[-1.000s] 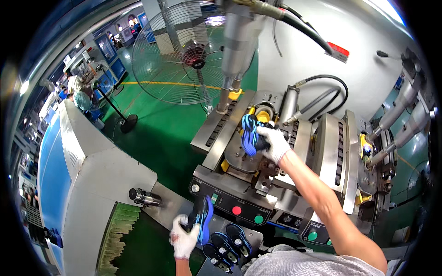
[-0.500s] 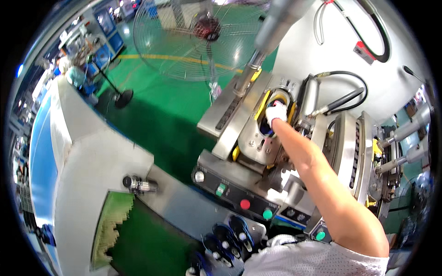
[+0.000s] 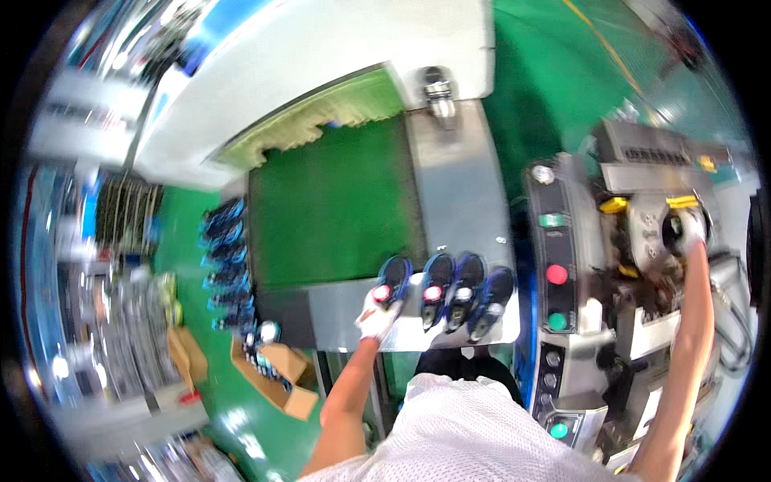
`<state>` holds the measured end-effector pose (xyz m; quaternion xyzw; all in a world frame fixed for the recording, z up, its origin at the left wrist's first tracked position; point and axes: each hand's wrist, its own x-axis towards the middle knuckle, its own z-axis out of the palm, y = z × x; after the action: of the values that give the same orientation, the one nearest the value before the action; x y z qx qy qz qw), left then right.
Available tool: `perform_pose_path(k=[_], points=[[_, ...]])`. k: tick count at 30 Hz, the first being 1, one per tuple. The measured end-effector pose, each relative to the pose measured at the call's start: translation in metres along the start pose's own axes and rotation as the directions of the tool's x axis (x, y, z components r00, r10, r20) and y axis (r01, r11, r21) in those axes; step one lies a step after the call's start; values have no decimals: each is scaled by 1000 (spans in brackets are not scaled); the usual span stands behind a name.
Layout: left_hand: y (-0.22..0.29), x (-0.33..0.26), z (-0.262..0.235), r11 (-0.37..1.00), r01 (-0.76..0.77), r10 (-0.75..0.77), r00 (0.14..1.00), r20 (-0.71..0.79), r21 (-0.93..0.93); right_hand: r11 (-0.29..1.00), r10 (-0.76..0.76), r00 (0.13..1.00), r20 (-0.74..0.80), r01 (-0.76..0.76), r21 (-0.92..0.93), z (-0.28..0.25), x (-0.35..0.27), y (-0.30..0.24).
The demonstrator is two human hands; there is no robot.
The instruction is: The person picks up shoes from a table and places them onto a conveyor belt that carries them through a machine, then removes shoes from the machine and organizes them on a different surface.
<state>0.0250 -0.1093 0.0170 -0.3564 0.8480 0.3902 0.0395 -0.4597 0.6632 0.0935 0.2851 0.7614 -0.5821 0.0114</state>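
My left hand (image 3: 376,320), in a white glove, is closed on the heel end of a dark blue shoe (image 3: 395,275) at the near edge of the worktop. Just right of it, three more dark blue shoes (image 3: 466,291) stand side by side on a pale board (image 3: 414,338). At the far right my right hand (image 3: 689,228), also gloved in white, reaches into the rounded metal holder (image 3: 645,233) of a machine. That hand is smeared by motion, so its fingers and anything in them do not show clearly.
A control panel (image 3: 556,251) with red and green buttons lies between the shoes and the machine. The conveyor's green belt (image 3: 337,217) runs beyond my left hand. Several blue shoes (image 3: 225,261) line its left side. An open cardboard box (image 3: 273,373) stands on the floor.
The view has swung left, shifting the machine to the far right. My left hand has come into view, holding a shoe. My right hand still reaches into the machine's holder.
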Motion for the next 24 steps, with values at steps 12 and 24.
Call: perform_pose_path(k=[12,24], points=[[-54,4,15,984,-173,173,985,11,39,-230,-189,931,313,268,-936,250,-479,76],[-69,51,-100,937,348,-289,807,515,-20,766,-242,805,541,501,-403,428,-612,99]])
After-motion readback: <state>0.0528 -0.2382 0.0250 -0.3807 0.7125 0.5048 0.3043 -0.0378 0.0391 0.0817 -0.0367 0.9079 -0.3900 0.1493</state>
